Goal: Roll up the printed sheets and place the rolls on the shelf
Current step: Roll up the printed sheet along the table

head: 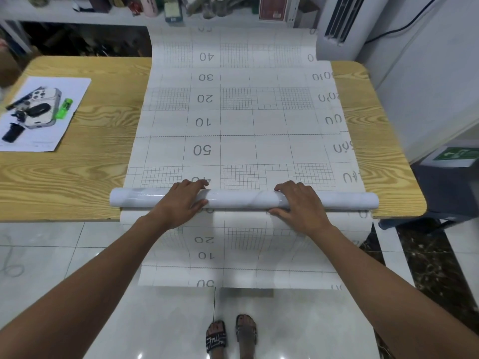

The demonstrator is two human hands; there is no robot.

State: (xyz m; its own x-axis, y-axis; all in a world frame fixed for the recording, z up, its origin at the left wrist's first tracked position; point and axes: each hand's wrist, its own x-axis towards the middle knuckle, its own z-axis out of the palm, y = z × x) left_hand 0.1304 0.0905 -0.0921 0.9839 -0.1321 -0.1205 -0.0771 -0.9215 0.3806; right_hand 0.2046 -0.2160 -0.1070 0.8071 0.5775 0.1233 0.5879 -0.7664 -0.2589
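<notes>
Am working in small print or sign workshop. Long gridded sheet (233, 120) running across my wood-grain surface (77, 177). Cluttered shelf (77, 15) of bottles and boxes sitting behind. Floor-standing air conditioner (339, 19) standing at far right; green exit sign (456, 154) lying nearer; glossy tiled floor (64, 255) shining underfoot.
</notes>
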